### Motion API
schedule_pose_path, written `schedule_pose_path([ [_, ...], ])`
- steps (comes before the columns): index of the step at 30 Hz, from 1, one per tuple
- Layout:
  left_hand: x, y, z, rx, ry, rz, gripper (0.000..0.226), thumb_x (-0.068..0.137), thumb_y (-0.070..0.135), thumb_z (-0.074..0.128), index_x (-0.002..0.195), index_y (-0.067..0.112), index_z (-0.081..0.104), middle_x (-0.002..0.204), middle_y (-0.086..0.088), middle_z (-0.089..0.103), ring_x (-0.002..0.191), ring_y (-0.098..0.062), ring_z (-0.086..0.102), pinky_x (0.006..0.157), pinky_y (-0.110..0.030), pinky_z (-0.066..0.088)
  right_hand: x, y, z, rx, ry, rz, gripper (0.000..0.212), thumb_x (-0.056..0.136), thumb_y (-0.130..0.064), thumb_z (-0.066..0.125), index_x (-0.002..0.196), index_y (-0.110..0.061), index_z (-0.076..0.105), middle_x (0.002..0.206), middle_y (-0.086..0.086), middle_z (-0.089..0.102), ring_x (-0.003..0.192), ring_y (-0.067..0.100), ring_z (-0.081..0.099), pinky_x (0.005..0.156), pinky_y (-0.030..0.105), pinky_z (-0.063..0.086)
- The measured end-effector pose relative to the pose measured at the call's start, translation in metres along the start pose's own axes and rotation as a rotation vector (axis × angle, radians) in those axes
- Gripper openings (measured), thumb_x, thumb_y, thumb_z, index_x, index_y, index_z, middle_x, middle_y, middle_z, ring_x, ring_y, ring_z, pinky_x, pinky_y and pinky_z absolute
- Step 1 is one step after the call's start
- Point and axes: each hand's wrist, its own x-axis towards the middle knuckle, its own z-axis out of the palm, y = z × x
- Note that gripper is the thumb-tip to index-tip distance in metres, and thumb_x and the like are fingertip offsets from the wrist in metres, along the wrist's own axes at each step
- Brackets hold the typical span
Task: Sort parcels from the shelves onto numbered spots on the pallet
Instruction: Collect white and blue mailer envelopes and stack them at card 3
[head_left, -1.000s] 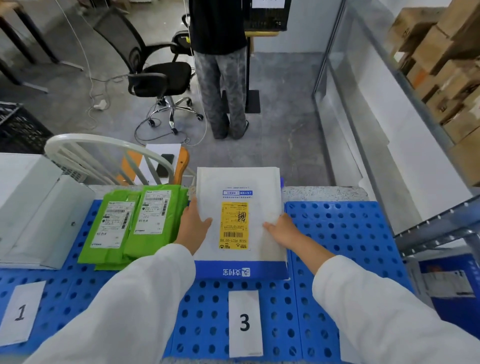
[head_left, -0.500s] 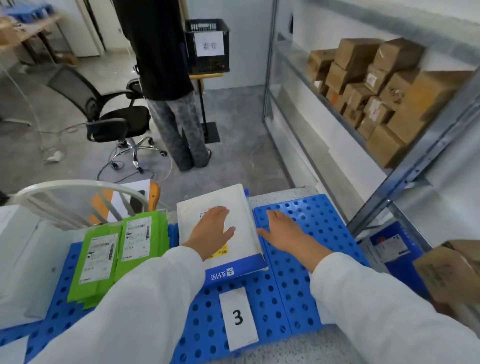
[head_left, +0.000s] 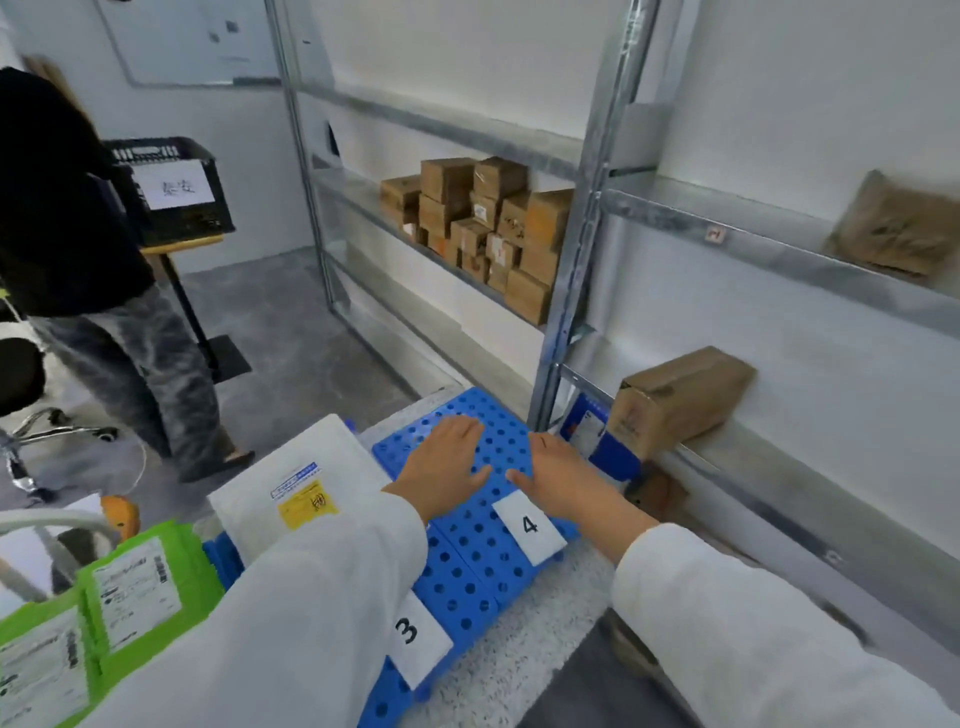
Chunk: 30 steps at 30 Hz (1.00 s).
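Observation:
A white flat parcel (head_left: 291, 483) with a yellow label lies on the blue perforated pallet (head_left: 483, 561), behind the card marked 3 (head_left: 418, 639). My left hand (head_left: 441, 467) and my right hand (head_left: 558, 470) are both over the pallet's right end, fingers spread and holding nothing, just beyond the card marked 4 (head_left: 530, 525). Green parcels (head_left: 130, 587) lie on the pallet to the left. On the metal shelves at right sit a brown box (head_left: 675, 400), a blue parcel (head_left: 597, 441) beside it, and a brown bag (head_left: 898, 228) higher up.
A stack of several small cardboard boxes (head_left: 478, 228) fills the farther shelf bay. A person in dark clothes (head_left: 78, 249) stands at left by a black crate (head_left: 176, 192) on a stand. A shelf upright (head_left: 571, 291) rises right behind the pallet.
Both hands have left the white parcel and moved right, over the spot marked 4. The view has swung right toward the shelves.

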Motion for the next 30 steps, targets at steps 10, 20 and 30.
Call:
schedule_pose_path([
  [10, 0.021, 0.072, 0.038, 0.107, -0.098, 0.27, 0.065, 0.099, 0.044, 0.041, 0.15, 0.007, 0.024, 0.155, -0.006, 0.024, 0.145, -0.02, 0.017, 0.12, -0.029, 0.008, -0.051, 0.067, 0.013, 0.044, -0.011, 0.23, 0.063, 0.099, -0.05, 0.037, 0.144, -0.006, 0.028, 0.146, 0.013, 0.036, 0.131, 0.029, 0.039, 0.105, 0.038, 0.034],
  [20, 0.095, 0.091, 0.08, 0.099, -0.254, 0.22, 0.067, 0.098, 0.044, 0.045, 0.15, 0.01, 0.022, 0.156, -0.004, 0.023, 0.144, -0.02, 0.018, 0.118, -0.031, 0.015, -0.014, 0.156, 0.04, 0.255, -0.059, 0.356, 0.068, 0.091, -0.057, 0.04, 0.144, -0.015, 0.03, 0.14, 0.008, 0.043, 0.125, 0.029, 0.046, 0.104, 0.045, 0.041],
  [30, 0.171, 0.079, 0.141, 0.127, -0.341, 0.136, 0.066, 0.099, 0.043, 0.043, 0.15, 0.009, 0.021, 0.155, -0.005, 0.024, 0.145, -0.022, 0.018, 0.119, -0.032, 0.016, 0.009, 0.228, 0.061, 0.283, -0.209, 0.38, 0.073, 0.097, -0.043, 0.045, 0.153, -0.009, 0.011, 0.155, 0.012, 0.025, 0.137, 0.029, 0.036, 0.11, 0.038, 0.036],
])
